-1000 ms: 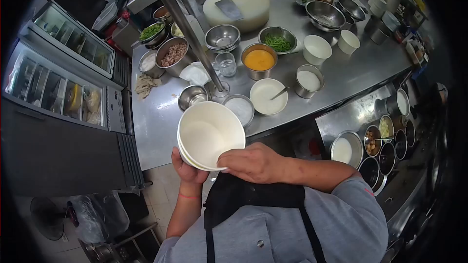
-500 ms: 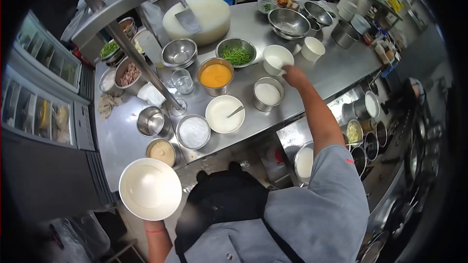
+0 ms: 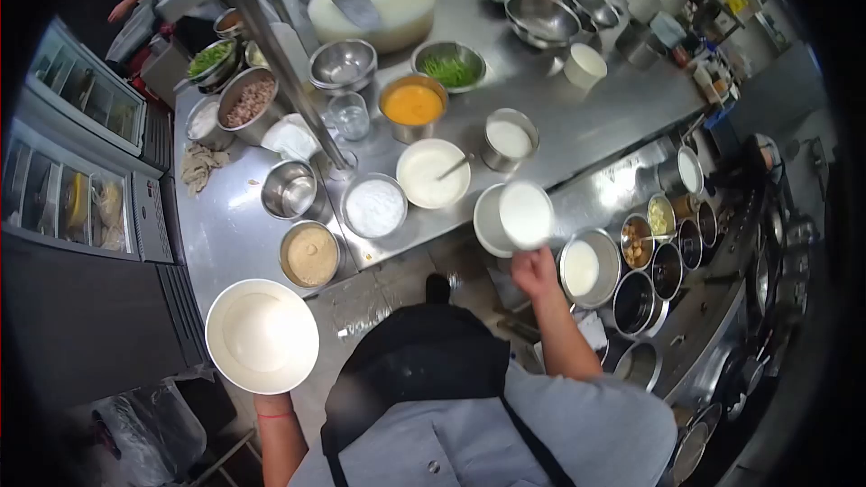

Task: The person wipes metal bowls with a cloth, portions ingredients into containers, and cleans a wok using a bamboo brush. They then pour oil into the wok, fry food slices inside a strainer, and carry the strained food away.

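One white tub [image 3: 488, 219] has just come off the counter [image 3: 595, 140]: my right hand [image 3: 538, 272] has brought it toward me, and I now have it past the front edge, near the metal pot [image 3: 612, 252] of white liquid on the side unit. The fingers pinch its near rim, the thumb's exact place too blurred for me to tell. A brighter white round shows within the rim, and from here I can't say whether it's contents or a second vessel. My left hand [image 3: 272, 403] still holds up the larger tub [image 3: 262, 335], its mouth facing my camera and its inside looking bare. That tub hides the fingers, so I cannot tell how they are set. What the shift means, I judge, is that both hands are now occupied with vessels, held well apart, while another tub [image 3: 585, 67] has stayed on the counter farther back. Nearest the carried one there, I see the bowl [image 3: 434, 173] of white liquid with its spoon [image 3: 455, 168] and the steel container [image 3: 511, 139]. Beside my larger tub sits the pan [image 3: 309, 254] of tan powder.
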